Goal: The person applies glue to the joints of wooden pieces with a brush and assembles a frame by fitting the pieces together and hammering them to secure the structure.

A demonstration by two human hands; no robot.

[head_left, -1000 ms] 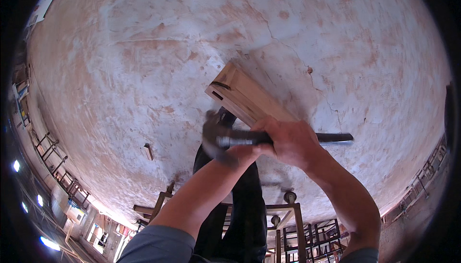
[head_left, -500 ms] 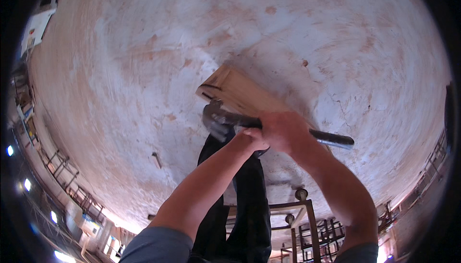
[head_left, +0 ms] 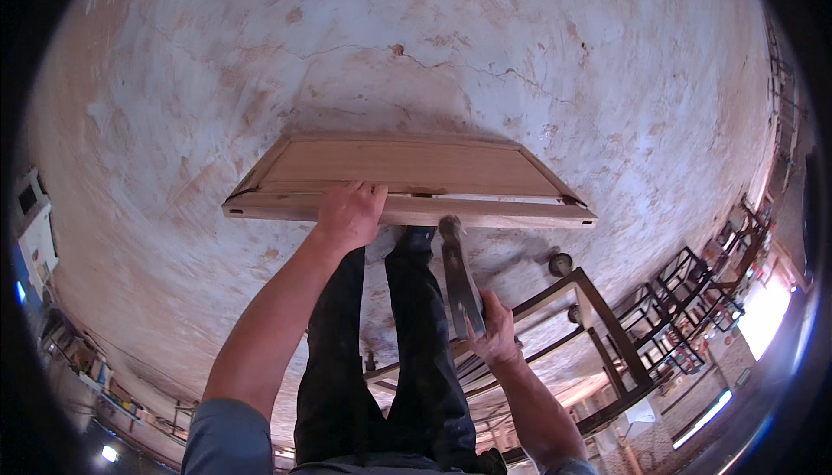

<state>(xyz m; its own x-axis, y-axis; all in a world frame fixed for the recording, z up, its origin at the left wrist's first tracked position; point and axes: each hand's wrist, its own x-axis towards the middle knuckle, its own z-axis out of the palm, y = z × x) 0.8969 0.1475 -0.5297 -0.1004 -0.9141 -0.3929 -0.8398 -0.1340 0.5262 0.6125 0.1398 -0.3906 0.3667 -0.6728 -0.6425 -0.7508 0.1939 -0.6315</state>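
A framed wooden panel [head_left: 407,165] stands on edge on the floor in front of my feet. Its near rail [head_left: 511,212] runs left to right, and a slit shows between rail and panel on the right part. My left hand [head_left: 351,215] is closed over this rail, left of its middle, fingers hooked over the far side. In my right hand [head_left: 498,332] is a hammer [head_left: 458,271], gripped by its dark handle. The hammer's head points away from me, close to the rail's near face; whether it touches I cannot tell.
A wheeled metal-framed cart [head_left: 607,328] stands close by at my right. Farther right are dark stacked metal frames [head_left: 685,293]. The pale, stained floor [head_left: 416,50] has a crack beyond the panel. My legs [head_left: 425,345] are right behind the rail.
The panel has swung from slanting end-on to lying across in front of me. My left hand has moved from beside the right onto the rail. The hammer has turned to point away from me.
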